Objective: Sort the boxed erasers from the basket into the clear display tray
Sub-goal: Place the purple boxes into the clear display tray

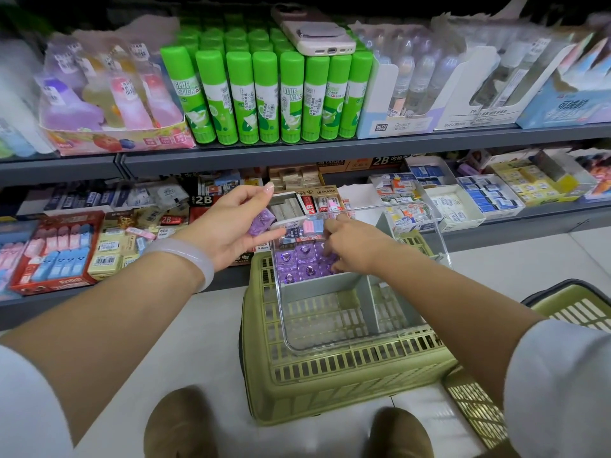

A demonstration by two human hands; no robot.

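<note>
A clear display tray [357,338] with grey dividers rests on top of an olive green basket [347,375] on the floor. Several purple boxed erasers [299,264] lie in rows in the tray's far left compartment. My left hand [231,223] hovers left of the tray and holds a purple boxed eraser [261,221] against the palm. My right hand [353,246] reaches into the tray, its fingertips pinching a purple eraser box [330,259] among the rows. The near compartments hold nothing.
A second green basket [575,309] sits at the right, and a green lid or basket part [476,408] lies by my right foot. Shelves of erasers [489,193] and glue sticks [264,94] stand behind. A phone [314,31] lies on the glue sticks.
</note>
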